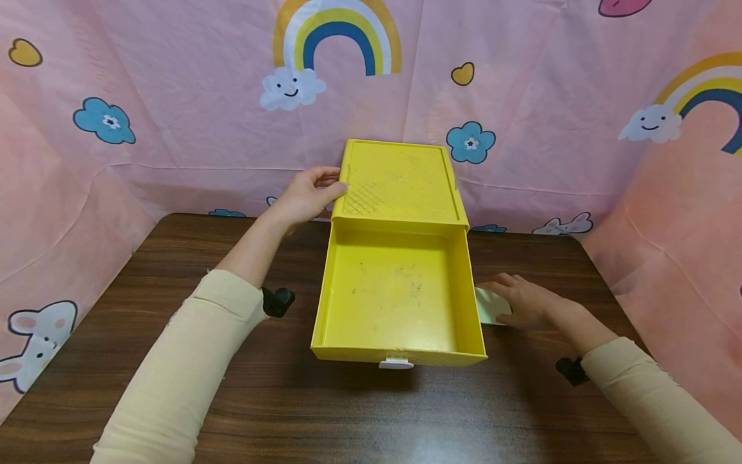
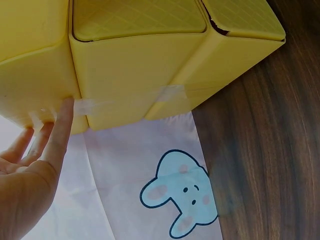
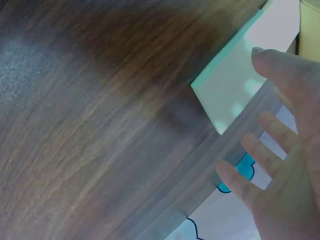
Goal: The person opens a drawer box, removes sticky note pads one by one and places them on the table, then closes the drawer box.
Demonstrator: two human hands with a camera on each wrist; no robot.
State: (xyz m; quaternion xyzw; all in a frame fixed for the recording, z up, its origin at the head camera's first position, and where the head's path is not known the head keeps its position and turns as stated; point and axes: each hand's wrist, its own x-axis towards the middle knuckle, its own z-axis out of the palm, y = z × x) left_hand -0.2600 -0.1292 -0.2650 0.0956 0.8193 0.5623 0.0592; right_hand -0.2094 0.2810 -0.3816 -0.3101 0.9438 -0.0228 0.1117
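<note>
Left hand (image 1: 307, 196) is touching a yellow plastic drawer box (image 1: 400, 183).
Both grips are standing spread, the right hand (image 1: 525, 300) arching over a flat pale-green rectangular pad (image 1: 489, 307).

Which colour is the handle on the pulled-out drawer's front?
White; the handle shows best in the head view.

Smooth plastic drawer (image 1: 382, 316) — glossy wood-grain table (image 1: 324, 419) — creased cloth backdrop (image 1: 191, 84).
</note>
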